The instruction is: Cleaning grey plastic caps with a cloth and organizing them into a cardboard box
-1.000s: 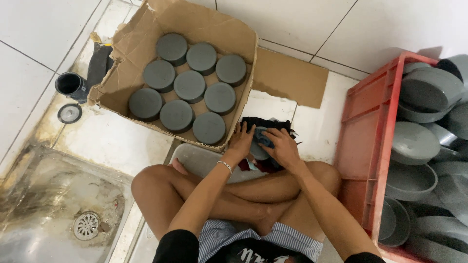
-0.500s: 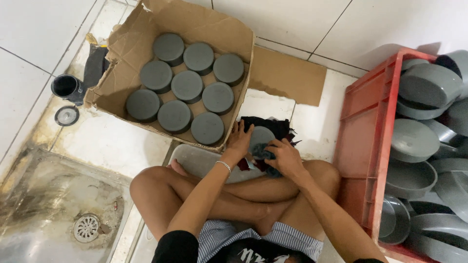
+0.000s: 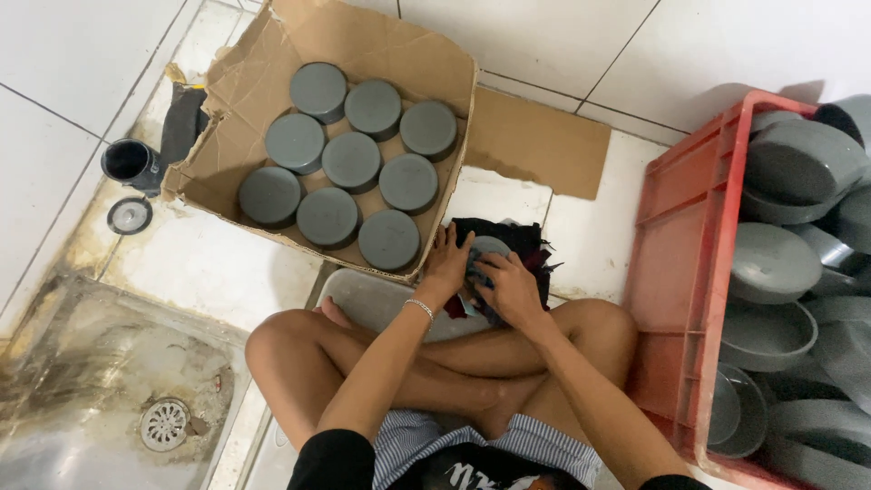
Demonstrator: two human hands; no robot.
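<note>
Both hands cover most of a grey cap. The red crate runs off the right edge; the person's torso is cropped at the bottom.

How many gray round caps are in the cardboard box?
9 caps, in three rows of three inside the box: the back row is nearest the wall, and the front row nearest the left hand. More could be hidden underneath.

A cardboard box holds grey caps; a red crate stands right.
</note>
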